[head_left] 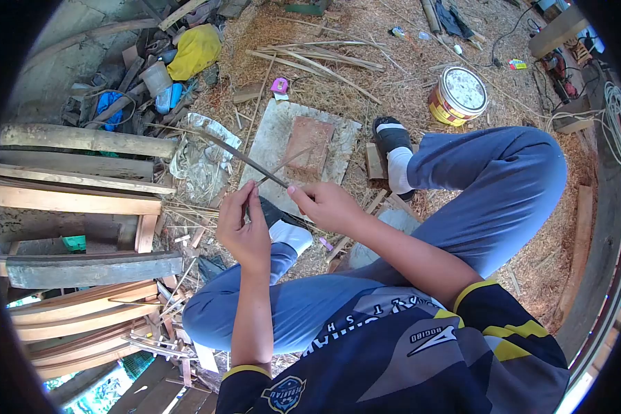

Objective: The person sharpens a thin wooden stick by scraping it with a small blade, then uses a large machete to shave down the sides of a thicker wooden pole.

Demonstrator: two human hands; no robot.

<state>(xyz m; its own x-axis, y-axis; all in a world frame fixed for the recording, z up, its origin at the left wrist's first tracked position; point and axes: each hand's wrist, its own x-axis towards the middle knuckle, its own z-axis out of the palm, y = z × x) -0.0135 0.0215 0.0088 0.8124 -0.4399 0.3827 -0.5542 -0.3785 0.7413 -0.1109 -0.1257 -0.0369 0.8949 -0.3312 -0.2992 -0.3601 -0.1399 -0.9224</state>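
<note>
My right hand (329, 208) is closed around the near end of a long, narrow dark strip (245, 158), which slants away to the upper left. Close beside it, my left hand (245, 231) pinches a thin brown sliver (283, 164) between thumb and fingers. The sliver crosses the dark strip near my fingertips, and its far end overlaps a reddish-brown block (309, 146) in this view. That block lies on a pale, worn board (262, 148) on the ground between my feet. I cannot tell whether the dark strip is wood or metal.
Shavings cover the ground. A pink tape measure (279, 85) lies beyond the board, near a pile of thin strips (324, 58). A lidded paint bucket (459, 96) stands right of my shoe. Stacked planks (83, 200) line the left, and coiled cable (617, 124) hangs at right.
</note>
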